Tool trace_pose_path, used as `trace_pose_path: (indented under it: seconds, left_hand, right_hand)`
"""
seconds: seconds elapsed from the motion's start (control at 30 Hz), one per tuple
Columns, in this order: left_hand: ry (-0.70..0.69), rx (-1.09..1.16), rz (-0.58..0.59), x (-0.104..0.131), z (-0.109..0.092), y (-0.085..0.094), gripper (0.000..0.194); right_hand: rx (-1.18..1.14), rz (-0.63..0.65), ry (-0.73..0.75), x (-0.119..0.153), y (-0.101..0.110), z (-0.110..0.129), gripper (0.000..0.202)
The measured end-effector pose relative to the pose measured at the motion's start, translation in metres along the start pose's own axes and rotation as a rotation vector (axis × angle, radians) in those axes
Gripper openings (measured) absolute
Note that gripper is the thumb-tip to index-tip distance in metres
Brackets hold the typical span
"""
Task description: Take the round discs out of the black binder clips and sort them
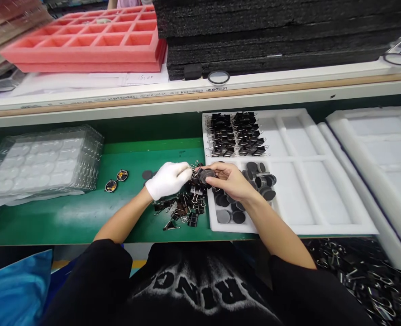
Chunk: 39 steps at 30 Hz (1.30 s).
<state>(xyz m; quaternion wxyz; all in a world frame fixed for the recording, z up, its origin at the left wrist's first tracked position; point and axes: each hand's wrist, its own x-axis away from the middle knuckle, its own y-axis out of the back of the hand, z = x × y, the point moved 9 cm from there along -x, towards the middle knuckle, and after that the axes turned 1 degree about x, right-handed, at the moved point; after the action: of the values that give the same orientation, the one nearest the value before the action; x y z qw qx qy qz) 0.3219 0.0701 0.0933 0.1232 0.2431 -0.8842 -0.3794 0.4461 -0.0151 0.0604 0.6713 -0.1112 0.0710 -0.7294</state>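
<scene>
My left hand, in a white glove, is closed in a pinch at the wire handles of a black binder clip. My bare right hand grips a round dark disc between thumb and fingers, right against that clip. How far the clip's jaws are around the disc is hidden. Below both hands lies a loose heap of binder clips on the green bench. Under and beside my right wrist, many grey and black discs lie in a compartment of the white foam tray.
Rows of clipped pieces fill the tray's back left compartment. Stacked clear plastic trays stand at left, near two small round parts. A shelf carries red foam trays and black foam sheets. More clips lie at lower right.
</scene>
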Motion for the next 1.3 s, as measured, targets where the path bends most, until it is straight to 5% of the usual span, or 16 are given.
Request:
trace_pose_path:
  seconds: [0.2,0.43,0.63,0.73,0.93,1.07,1.13,1.2,1.3]
  left_hand:
    - [0.084,-0.171,0.064,0.007,0.003,-0.005,0.047]
    - [0.077,-0.048,0.122,0.009,-0.002,-0.015,0.044]
    - [0.135,0.009,0.069,0.004,0.009,-0.003,0.045]
    - [0.224,0.037,0.049,-0.004,0.042,0.014,0.047]
    - [0.728,-0.068,0.16,-0.005,0.161,0.05,0.065]
    - [0.802,-0.19,0.239,-0.01,0.182,0.075,0.078]
    - [0.768,-0.333,0.089,-0.023,0.173,0.093,0.085]
    - [0.674,-0.466,-0.207,-0.04,0.152,0.107,0.084]
    - [0.607,-0.546,-0.424,-0.056,0.132,0.094,0.07]
  right_hand:
    - [0.162,0.094,-0.028,0.003,-0.001,0.004,0.028]
    - [0.302,0.119,0.015,0.006,0.005,0.012,0.025]
    - [0.314,-0.035,0.041,0.007,0.023,0.021,0.025]
    - [0.295,-0.107,0.036,0.005,0.032,0.022,0.029]
    - [0.389,-0.12,-0.062,-0.025,0.026,0.019,0.052]
    - [0.825,0.037,0.023,-0.07,-0.008,0.027,0.047]
    - [1.075,0.118,0.017,-0.096,-0.024,0.02,0.05]
    - [1.239,0.183,0.0,-0.12,-0.036,0.009,0.053]
    - [1.323,0.246,-0.026,-0.145,-0.045,-0.007,0.048]
